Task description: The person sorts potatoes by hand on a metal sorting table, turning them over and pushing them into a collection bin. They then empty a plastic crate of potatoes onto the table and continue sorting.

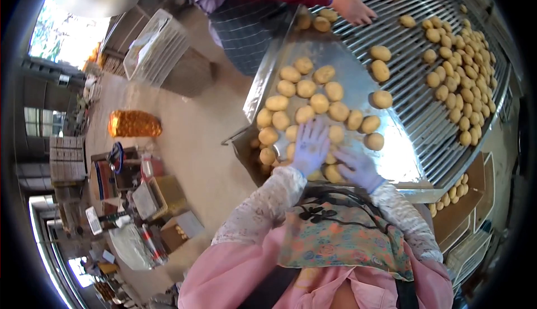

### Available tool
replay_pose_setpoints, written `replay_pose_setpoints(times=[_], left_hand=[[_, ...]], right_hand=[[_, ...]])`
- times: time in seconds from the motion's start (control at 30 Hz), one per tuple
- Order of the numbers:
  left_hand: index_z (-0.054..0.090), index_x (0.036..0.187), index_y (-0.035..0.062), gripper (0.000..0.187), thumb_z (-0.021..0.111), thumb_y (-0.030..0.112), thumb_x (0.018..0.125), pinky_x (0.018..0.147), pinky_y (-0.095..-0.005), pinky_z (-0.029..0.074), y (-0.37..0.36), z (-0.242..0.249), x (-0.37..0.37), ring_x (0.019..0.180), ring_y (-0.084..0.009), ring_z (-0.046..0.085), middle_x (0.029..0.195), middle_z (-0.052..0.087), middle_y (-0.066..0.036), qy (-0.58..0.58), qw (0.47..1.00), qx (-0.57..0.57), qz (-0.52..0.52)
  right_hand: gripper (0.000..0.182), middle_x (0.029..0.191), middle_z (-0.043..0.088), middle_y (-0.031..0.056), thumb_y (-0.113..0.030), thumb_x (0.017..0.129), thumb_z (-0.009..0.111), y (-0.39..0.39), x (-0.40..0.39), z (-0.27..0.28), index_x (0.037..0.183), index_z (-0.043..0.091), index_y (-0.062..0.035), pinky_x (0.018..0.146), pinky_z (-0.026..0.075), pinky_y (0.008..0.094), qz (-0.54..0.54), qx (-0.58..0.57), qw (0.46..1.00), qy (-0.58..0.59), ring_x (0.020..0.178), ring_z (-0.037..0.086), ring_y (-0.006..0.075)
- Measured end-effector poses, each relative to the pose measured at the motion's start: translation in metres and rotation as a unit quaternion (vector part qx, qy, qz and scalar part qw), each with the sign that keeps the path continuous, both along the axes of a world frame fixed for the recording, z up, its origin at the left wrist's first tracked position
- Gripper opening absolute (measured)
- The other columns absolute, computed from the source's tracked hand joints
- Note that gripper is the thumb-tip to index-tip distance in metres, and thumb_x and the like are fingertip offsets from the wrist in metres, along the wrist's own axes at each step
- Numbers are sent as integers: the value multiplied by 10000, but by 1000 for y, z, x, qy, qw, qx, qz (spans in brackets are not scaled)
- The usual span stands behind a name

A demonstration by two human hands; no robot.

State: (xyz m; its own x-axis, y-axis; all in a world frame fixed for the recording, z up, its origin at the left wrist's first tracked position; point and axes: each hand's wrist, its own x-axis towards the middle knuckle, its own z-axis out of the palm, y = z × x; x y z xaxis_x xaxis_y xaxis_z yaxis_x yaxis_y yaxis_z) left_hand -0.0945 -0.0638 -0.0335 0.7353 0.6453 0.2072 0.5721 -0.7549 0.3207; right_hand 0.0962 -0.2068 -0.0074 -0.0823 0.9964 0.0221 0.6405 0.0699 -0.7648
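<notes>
My left hand [311, 145], in a pale lavender glove, lies over potatoes on a metal tray [400, 141]. Its fingers are stretched out and point away from me. To its right, my right hand [359, 167], gloved alike, rests low on the tray with its fingers apart, beside a potato [333, 173] near the front edge. Neither hand is closed round anything. Loose potatoes [319, 103] cover the left half of the tray, and some sit at its left opening, above a brown sack or box [246, 151] that is partly hidden.
A roller conveyor [408, 65] adjoins the tray, with many potatoes [467, 79] heaped on its right. Across it, a co-worker's hand [352, 6] reaches over the rollers. A white crate [156, 48] and an orange mesh bundle [134, 124] stand on the floor leftward. Boxed potatoes [450, 194] sit lower right.
</notes>
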Motion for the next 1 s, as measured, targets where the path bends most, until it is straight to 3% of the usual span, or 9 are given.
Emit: replay_pose_setpoints(times=[0.13,0.23,0.43,0.53,0.67,0.73,0.87,0.93,1.0], left_hand=[[533,1438,67,561,577,360,962,1201,-568,235,-21,48,-56,1411,-428,409,1505,479,-209,-4,996,-82,-39],[586,1377,78,491,613,304,943,1173,-555,295,-7,66,-94,1343,-391,485,1395,569,-195,-7,995,-89,-53],[669,1135,64,276,616,223,914,1068,-509,414,80,78,-121,1108,-327,610,1112,682,-115,-43,997,-34,61],[665,1129,48,263,596,199,925,1053,-520,412,106,79,-82,1081,-381,604,1129,670,-126,-89,989,-58,101],[536,1406,14,644,600,437,925,1197,-598,217,43,14,-9,1386,-521,384,1489,476,-242,31,981,59,182],[458,1469,8,784,638,502,886,1202,-623,202,16,1,12,1439,-529,302,1521,438,-236,-59,987,-22,147],[454,1467,-12,652,604,365,956,1208,-531,263,-28,21,20,1433,-402,386,1492,475,-218,-86,984,-156,19],[452,1469,-15,600,587,313,984,1208,-494,283,-31,27,29,1433,-344,413,1485,494,-199,-138,950,-278,-36],[488,1448,0,530,448,360,1061,1202,-450,300,-32,71,47,1389,-303,463,1456,530,-174,-327,824,-462,-4]], right_hand=[[697,1413,555,167,-361,782,789,-9,23,45,1416,582,-157,876,571,420,6,60,970,-234,1101,661,361],[846,1354,569,178,-428,765,793,-7,3,0,1516,456,-233,877,542,429,26,1,997,-75,1060,649,360],[809,1252,593,155,-444,824,738,61,-75,26,1539,421,-236,962,521,438,161,-192,959,-133,1064,638,374],[657,1173,641,159,-302,868,739,55,-72,-5,1468,510,-161,873,538,431,184,-50,981,-24,997,659,347],[442,1064,696,146,-257,900,720,40,-55,17,1303,643,-91,835,544,385,33,-134,974,178,926,688,282],[306,987,727,134,-266,943,694,26,-36,14,1155,703,-45,826,542,354,-102,-117,965,209,886,696,216],[354,1022,719,50,-294,1002,653,2,2,17,1188,688,4,765,532,260,-75,-258,944,193,871,646,107],[307,937,727,42,-283,1006,647,2,-9,44,1105,715,-1,722,524,248,-3,-396,893,215,796,634,90],[293,809,711,21,-286,1001,657,1,-32,36,961,736,-6,683,514,236,39,-202,948,242,722,622,78]])
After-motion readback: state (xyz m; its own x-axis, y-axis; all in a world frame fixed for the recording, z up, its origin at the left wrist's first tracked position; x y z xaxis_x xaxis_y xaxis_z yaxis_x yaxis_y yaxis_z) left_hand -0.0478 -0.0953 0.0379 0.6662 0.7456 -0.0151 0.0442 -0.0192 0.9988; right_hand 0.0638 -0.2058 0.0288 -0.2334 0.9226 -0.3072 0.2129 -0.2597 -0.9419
